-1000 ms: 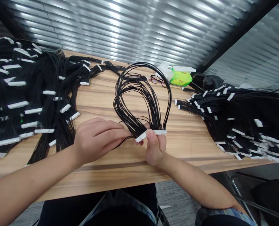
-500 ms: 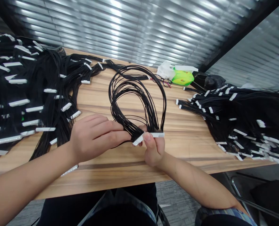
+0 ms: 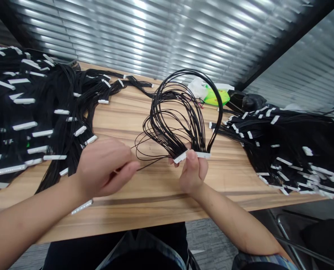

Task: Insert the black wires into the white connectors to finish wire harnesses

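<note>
The right hand [image 3: 193,174] pinches a white connector [image 3: 192,155] firmly, its black wire loop [image 3: 181,108] standing above. The left hand [image 3: 105,167] is nearly closed on one stray wire [image 3: 151,165].

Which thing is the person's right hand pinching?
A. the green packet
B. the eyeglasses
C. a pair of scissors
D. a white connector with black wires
D. The right hand pinches the white connector between thumb and fingers, with black wires looping up from it.
</note>
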`<state>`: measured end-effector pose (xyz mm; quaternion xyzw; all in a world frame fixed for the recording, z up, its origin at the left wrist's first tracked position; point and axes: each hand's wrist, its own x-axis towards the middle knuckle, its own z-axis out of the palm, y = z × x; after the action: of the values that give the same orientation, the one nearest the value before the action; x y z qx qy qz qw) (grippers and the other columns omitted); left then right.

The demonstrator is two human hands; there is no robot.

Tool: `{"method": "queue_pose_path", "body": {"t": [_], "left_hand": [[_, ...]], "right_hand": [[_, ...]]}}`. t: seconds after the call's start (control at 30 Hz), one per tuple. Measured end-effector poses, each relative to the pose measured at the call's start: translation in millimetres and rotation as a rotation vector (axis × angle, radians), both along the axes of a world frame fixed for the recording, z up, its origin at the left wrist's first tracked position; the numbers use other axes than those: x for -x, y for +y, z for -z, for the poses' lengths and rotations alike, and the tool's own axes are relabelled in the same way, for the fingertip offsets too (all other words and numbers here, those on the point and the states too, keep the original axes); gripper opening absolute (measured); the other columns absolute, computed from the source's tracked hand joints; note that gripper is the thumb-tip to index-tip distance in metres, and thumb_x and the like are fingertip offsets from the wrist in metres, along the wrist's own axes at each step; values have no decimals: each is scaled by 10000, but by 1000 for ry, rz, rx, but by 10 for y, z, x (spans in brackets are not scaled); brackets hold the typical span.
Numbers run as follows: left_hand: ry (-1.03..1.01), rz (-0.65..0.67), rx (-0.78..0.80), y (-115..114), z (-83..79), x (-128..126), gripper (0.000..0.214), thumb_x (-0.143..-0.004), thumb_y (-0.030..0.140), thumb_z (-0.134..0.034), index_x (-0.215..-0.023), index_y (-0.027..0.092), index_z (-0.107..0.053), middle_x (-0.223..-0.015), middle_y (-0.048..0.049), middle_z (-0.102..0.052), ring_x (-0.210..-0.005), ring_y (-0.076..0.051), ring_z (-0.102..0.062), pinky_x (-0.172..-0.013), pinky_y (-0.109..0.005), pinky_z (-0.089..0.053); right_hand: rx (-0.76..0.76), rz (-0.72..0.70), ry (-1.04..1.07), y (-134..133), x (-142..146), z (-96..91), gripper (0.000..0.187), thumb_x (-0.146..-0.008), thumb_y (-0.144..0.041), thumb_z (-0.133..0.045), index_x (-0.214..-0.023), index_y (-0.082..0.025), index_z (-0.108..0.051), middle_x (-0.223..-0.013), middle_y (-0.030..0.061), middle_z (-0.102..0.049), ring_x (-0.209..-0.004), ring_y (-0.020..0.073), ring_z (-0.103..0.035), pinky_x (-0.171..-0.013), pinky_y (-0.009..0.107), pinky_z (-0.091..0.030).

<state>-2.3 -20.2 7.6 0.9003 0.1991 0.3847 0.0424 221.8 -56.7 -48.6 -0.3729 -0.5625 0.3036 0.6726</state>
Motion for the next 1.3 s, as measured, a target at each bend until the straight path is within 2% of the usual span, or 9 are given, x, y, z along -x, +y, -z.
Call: {"method": "queue_pose_path", "body": {"t": [0.17,0.27,0.33,0.53,0.7,0.87,0.97,1.1,1.3], "left_hand": [[-94,-286,163,-4,81,-124,63,-1024,233,-618,-1064,229,-666,-991,31,-699,-535,-32,-439,-567,-218,-411],[-96,-346,234,59,95,-114,68,-1003,293,-659,-1034,248,-698,-642,91,-546,-488,-49,-422,-535,-213,-374],[-124,-355,243,106,89,-93,58,-994,288,-673,-986,243,-708,-555,98,-468,-496,-58,-452,-534,-206,-368],[-262,-269,236,201,112,-78,165,-1046,271,-615,-1081,263,-776,-868,41,-725,-710,-74,-603,-653,-191,-480],[-296,-231,207,224,140,-48,253,-1074,268,-573,-1235,339,-755,-1128,23,-764,-986,-116,-672,-880,-254,-507],[-247,-173,168,295,97,-36,178,-1054,333,-622,-1124,315,-784,-910,43,-738,-840,-105,-625,-852,-268,-461],[-174,-81,193,325,119,-49,202,-1064,371,-589,-1083,292,-774,-931,50,-774,-810,-96,-667,-849,-246,-495],[-115,-4,294,356,149,-50,211,-1042,401,-620,-1079,275,-786,-911,18,-787,-759,-101,-691,-725,-210,-510],[-35,192,526,444,-1,-4,194,-993,432,-687,-931,317,-831,-900,3,-809,-820,-147,-752,-774,-238,-601]], "right_hand": [[-10,-33,-30,-7,-39,42,420,-1060,-508,-439,-749,-249,-553,-640,-23,-491,-518,142,-471,-474,299,-397],[68,-89,-98,-31,-40,31,473,-1043,-587,-429,-735,-251,-556,-635,-11,-508,-532,153,-472,-493,312,-422],[104,-158,-118,-46,-28,3,485,-1044,-588,-422,-733,-246,-566,-640,-2,-528,-542,153,-463,-513,314,-438],[105,-391,-115,-91,10,-71,463,-1061,-537,-418,-748,-244,-596,-666,15,-605,-561,158,-497,-577,331,-467],[182,-521,-28,-102,19,-117,398,-1069,-477,-479,-796,-225,-622,-639,-11,-587,-561,134,-498,-544,297,-398],[366,-706,56,-95,38,-191,447,-1043,-513,-535,-711,-215,-568,-589,-39,-520,-542,110,-464,-542,281,-373],[424,-774,59,-92,34,-199,472,-1023,-557,-548,-703,-211,-562,-590,-41,-508,-533,106,-463,-528,273,-368],[435,-826,18,-73,1,-202,493,-1022,-579,-529,-698,-209,-557,-600,-39,-504,-548,106,-474,-542,267,-391],[476,-994,-72,-55,-62,-228,500,-1020,-600,-516,-727,-200,-583,-631,-21,-555,-547,109,-513,-526,258,-426]]}}
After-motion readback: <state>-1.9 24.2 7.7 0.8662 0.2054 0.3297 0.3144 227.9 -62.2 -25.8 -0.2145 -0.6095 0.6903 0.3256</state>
